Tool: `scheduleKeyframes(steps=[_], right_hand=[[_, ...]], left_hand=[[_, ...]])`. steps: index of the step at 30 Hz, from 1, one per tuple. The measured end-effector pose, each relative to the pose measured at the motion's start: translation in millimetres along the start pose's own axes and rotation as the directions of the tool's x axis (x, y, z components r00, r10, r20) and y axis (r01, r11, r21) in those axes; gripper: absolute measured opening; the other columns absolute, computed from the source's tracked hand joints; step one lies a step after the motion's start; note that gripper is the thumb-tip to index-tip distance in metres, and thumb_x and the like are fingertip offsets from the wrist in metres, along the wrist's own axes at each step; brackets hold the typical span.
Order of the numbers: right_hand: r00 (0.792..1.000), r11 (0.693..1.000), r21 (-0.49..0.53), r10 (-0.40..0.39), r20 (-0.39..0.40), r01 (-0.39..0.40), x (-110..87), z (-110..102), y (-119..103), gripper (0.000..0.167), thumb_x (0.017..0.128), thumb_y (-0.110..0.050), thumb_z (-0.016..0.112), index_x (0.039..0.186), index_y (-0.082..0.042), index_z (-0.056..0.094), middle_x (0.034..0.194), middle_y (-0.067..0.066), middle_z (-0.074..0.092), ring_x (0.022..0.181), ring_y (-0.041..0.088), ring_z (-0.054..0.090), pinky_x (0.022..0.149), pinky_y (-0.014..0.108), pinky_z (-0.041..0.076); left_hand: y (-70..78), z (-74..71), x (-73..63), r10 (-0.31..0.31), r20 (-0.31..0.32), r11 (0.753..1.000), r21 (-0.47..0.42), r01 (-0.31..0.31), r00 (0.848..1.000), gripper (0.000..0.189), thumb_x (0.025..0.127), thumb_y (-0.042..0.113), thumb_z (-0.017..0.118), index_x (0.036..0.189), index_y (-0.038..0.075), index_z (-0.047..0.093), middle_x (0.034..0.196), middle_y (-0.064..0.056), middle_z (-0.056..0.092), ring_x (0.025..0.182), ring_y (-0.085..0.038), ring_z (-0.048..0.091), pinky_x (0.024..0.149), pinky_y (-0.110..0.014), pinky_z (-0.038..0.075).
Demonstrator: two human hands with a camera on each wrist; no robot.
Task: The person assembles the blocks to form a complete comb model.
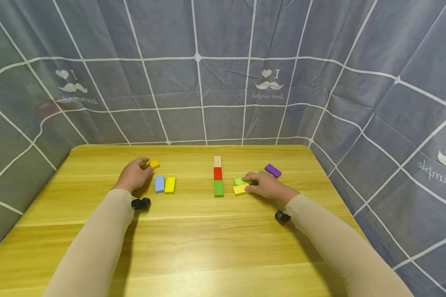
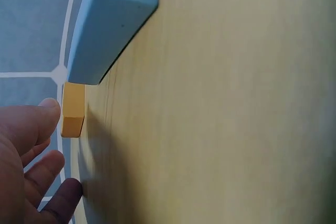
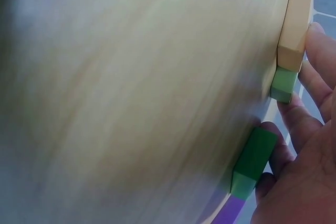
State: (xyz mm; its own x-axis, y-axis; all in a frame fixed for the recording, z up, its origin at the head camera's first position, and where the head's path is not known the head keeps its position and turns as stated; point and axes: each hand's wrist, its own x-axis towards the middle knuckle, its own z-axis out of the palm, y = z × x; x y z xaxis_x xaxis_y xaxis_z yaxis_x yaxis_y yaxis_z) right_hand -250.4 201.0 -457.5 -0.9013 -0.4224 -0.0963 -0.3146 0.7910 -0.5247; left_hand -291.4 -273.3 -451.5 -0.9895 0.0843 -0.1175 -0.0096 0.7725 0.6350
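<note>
My left hand [image 1: 133, 175] is beside an orange block [image 1: 154, 164] at the far left; in the left wrist view its fingers are apart and the thumb is near the orange block [image 2: 73, 103]. A blue block [image 1: 159, 184] and a yellow block [image 1: 170, 185] lie nearer. My right hand [image 1: 266, 185] reaches over a light green block [image 1: 240, 181] and a pale yellow block [image 1: 240, 189], loosely bent fingertips at their right ends. A dark green block [image 3: 254, 156] sits by its other fingers, mostly hidden in the head view. Beyond lies a purple block [image 1: 273, 170].
Mid-table, a plain wood block [image 1: 217, 161], a red block [image 1: 217, 173] and a green block [image 1: 218, 188] form a straight line end to end. Grey checked curtains [image 1: 223, 82] hang around the back and sides of the wooden table [image 1: 200, 243].
</note>
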Motion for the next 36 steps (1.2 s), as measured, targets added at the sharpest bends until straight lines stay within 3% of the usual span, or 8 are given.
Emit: scheduleKeyframes(steps=[10, 23, 36], right_hand=[[1.0, 1.0, -0.003, 0.016, 0.0, -0.016, -0.8, -0.4, -1.9, 0.045, 0.103, -0.026, 0.07, 0.145, -0.012, 0.065, 0.155, 0.011, 0.059, 0.148, 0.036, 0.05, 0.122, 0.051, 0.041], [1.0, 1.0, -0.014, 0.024, 0.009, -0.024, -1.4, 0.5, -1.8, 0.046, 0.104, -0.028, 0.069, 0.147, -0.013, 0.064, 0.156, 0.01, 0.058, 0.148, 0.036, 0.049, 0.122, 0.051, 0.04], [1.0, 1.0, -0.003, 0.012, -0.001, -0.012, 0.1, 0.8, -2.0, 0.045, 0.103, -0.026, 0.07, 0.146, -0.012, 0.064, 0.155, 0.012, 0.058, 0.148, 0.036, 0.049, 0.122, 0.051, 0.04]], left_hand=[[-2.9, 0.9, 2.0, -0.007, -0.004, 0.999, 0.032, 0.007, 1.0, 0.061, 0.111, 0.032, 0.051, 0.163, 0.003, 0.036, 0.162, -0.03, 0.04, 0.143, -0.054, 0.043, 0.118, -0.069, 0.035], [-3.5, 3.6, 4.3, -0.003, -0.028, 0.998, 0.058, 0.004, 1.0, 0.055, 0.111, 0.032, 0.051, 0.158, 0.004, 0.044, 0.152, -0.028, 0.055, 0.136, -0.053, 0.05, 0.108, -0.076, 0.027], [-2.7, 5.8, 7.3, -0.018, -0.071, 0.999, 0.029, 0.02, 0.997, 0.055, 0.11, 0.035, 0.055, 0.155, 0.004, 0.048, 0.154, -0.026, 0.053, 0.137, -0.052, 0.048, 0.106, -0.074, 0.025]])
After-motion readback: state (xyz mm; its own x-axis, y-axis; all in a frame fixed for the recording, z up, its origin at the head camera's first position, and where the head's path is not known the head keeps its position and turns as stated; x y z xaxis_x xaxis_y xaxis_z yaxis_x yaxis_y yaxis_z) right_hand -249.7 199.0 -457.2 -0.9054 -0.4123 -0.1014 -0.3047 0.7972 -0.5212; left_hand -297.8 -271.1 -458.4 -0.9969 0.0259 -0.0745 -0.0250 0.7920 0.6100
